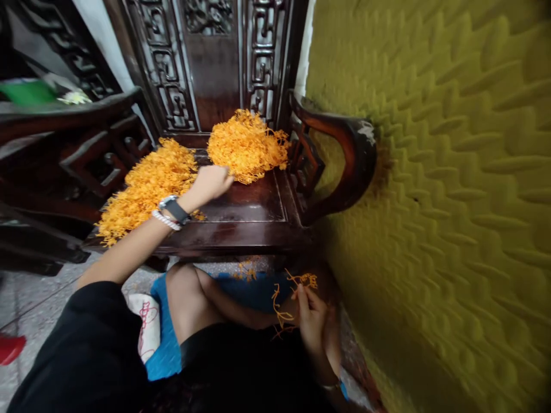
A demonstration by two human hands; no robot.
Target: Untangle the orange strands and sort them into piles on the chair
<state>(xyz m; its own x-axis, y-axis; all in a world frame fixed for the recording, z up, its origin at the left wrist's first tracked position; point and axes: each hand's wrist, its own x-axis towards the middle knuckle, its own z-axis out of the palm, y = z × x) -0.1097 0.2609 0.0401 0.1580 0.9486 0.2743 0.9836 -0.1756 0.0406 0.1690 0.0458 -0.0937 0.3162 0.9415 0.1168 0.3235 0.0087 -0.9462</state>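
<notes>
On the dark wooden seat (241,213) lie two piles of orange, stringy pieces. My left hand (213,182), with a watch and a white bracelet at the wrist, is between the piles. Its fingers are closed at the lower left edge of the right pile (247,146); what they hold, if anything, is hidden. The left pile (150,186) spreads behind and beside that wrist. Above my lap, my right hand (310,312) pinches a few thin orange strands (282,310) that hang out to the left and above the fingertips.
A curved wooden armrest (361,155) stands at the right, against a yellow textured wall (451,172). A blue cloth (166,358) lies under my legs, with loose orange bits (246,271) near the seat's front. A red object (11,349) is on the floor at left.
</notes>
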